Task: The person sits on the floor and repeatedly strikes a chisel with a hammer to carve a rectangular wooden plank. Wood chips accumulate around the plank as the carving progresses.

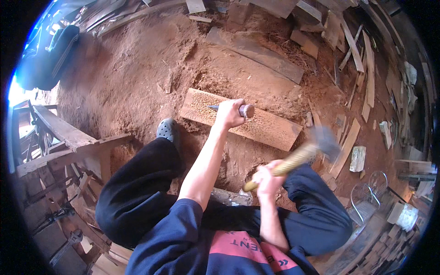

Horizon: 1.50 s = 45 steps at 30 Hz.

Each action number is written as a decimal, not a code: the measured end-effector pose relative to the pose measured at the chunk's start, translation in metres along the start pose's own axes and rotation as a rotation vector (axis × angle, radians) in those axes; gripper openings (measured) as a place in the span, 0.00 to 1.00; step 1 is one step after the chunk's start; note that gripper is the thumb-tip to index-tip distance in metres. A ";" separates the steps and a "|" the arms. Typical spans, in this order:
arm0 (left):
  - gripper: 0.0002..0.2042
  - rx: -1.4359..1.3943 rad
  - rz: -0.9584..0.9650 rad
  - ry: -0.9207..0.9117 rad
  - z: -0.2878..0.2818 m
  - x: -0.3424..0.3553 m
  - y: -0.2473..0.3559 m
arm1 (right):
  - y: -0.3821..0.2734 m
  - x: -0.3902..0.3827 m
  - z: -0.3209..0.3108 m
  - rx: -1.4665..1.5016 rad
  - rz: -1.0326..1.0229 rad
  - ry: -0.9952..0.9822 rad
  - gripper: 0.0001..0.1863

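Note:
A thick wooden board (275, 130) lies slantwise on the reddish dirt before me, its upper face covered with small gouged marks. My left hand (228, 114) is closed round a chisel (248, 111) over the board. The chisel's dark blade points left, close to the board's surface, and its round handle end sticks out to the right of the fist. My right hand (267, 183) grips the yellowish handle of a hammer (297, 160) above my right leg. Motion blurs the hammer's grey head, which is raised to the right of the board, apart from the chisel.
My grey clog (168, 131) rests near the board's left end. Beyond the board lies a flat plank (261, 55). A wooden bench-like frame (68, 133) stands at left. Scrap wood (369, 73), a pale block (358, 159) and a wire item (369, 195) are at right.

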<state>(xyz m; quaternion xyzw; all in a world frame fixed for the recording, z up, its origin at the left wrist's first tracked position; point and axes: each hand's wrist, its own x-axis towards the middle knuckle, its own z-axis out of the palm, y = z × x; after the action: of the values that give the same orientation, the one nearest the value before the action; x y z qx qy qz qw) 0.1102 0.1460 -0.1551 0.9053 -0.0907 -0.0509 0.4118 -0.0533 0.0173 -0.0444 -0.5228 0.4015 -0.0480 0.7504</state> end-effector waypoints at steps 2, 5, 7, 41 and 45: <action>0.10 -0.001 -0.011 0.039 0.000 -0.001 0.005 | 0.049 0.020 -0.034 -0.874 -0.032 -0.198 0.06; 0.09 -0.057 0.026 0.077 -0.005 0.003 -0.008 | 0.027 0.020 -0.006 -0.912 -0.107 -0.204 0.07; 0.09 -0.038 0.006 0.052 -0.005 0.003 -0.004 | 0.016 0.015 -0.008 -0.552 0.083 -0.208 0.08; 0.08 -0.494 -0.008 0.489 -0.053 0.005 -0.062 | 0.060 0.044 -0.016 -0.253 0.658 -0.069 0.10; 0.14 -1.325 -0.129 0.862 -0.099 -0.010 -0.091 | 0.058 0.043 -0.015 -0.143 0.715 -0.078 0.12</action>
<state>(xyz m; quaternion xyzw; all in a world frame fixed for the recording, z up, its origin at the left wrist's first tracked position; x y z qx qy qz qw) 0.1281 0.2799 -0.1590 0.4152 0.1785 0.2369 0.8600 -0.0543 0.0109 -0.1181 -0.4020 0.5326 0.2656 0.6959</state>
